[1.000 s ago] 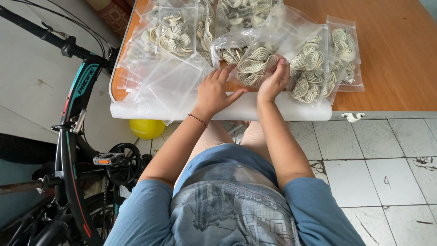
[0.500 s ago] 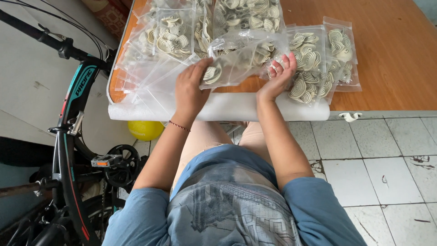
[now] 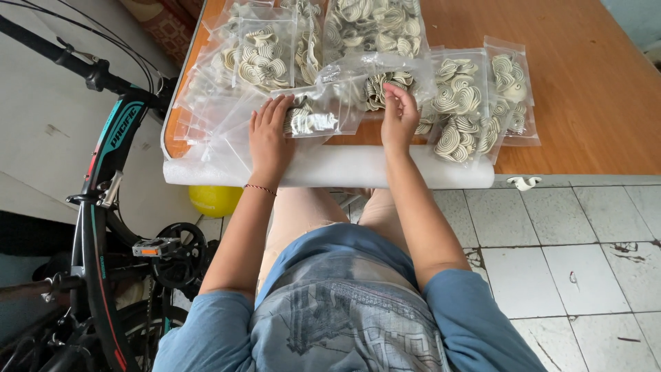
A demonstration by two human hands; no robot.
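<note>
since the earlier frame both hands slid left along the table (image 3: 606, 89), bicycle (image 3: 103, 207) beside; clear bag (image 3: 344, 96) of spiral pieces lies flat, left hand (image 3: 268, 141) spread on it, right hand (image 3: 398, 118) pinching its top: sealing step, press along opening next.

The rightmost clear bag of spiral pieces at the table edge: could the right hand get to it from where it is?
Probably yes. The right hand rests on the middle bag, and the rightmost bag lies flat, uncovered, on the table with only another flat bag between.
</note>
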